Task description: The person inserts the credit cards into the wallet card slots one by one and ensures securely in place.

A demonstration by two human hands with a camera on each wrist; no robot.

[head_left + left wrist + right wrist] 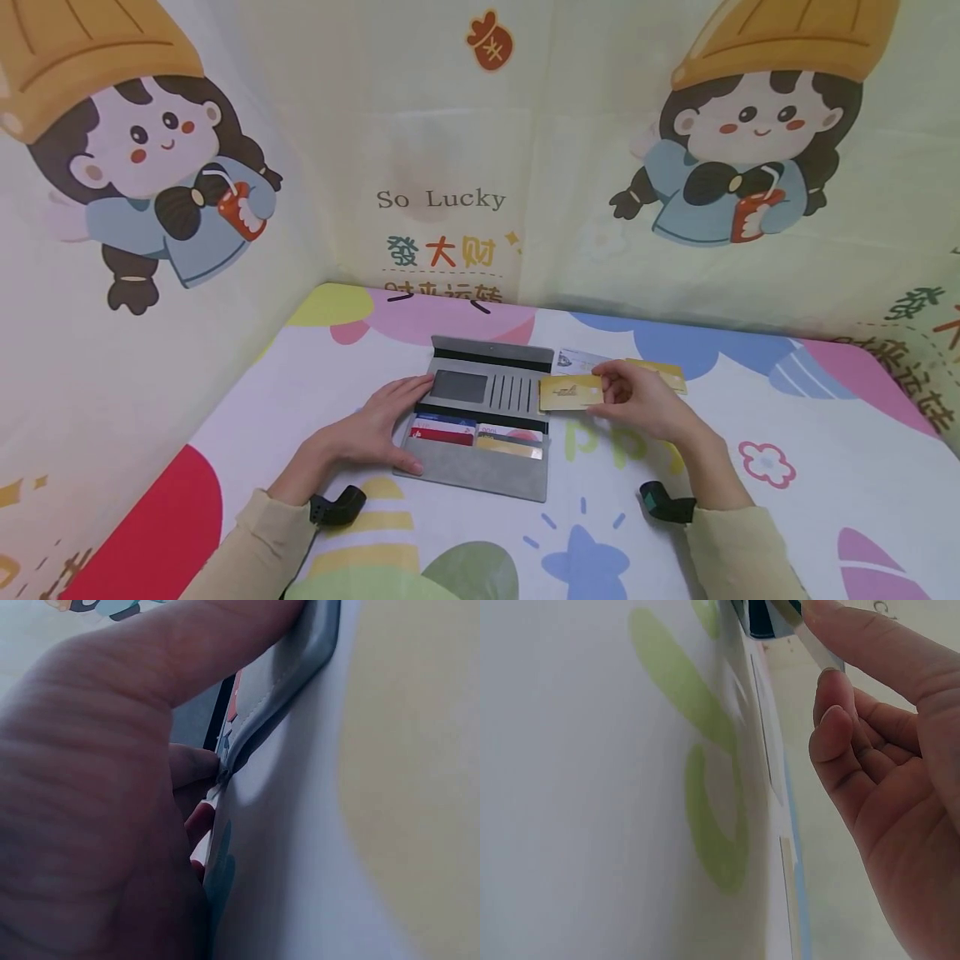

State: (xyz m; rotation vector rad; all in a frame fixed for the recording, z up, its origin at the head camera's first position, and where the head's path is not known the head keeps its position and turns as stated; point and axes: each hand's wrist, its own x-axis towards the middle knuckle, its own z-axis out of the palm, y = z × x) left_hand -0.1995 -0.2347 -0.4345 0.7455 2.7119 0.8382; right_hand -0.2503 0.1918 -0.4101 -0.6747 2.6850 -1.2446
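Note:
A grey wallet lies unfolded on the table, with several card slots along its upper panel and a dark window pocket. Cards poke out of its lower pockets. My left hand rests along the wallet's left edge, fingers fairly straight and thumb on the lower corner. Between thumb and fingers, my right hand pinches a gold card by its right end. The card's left end is at the right edge of the upper panel; whether it enters a slot I cannot tell.
Behind the right hand lie a pale card, partly covered, and another gold card. A patterned cloth covers the table. Printed cloth walls stand behind it and at the left.

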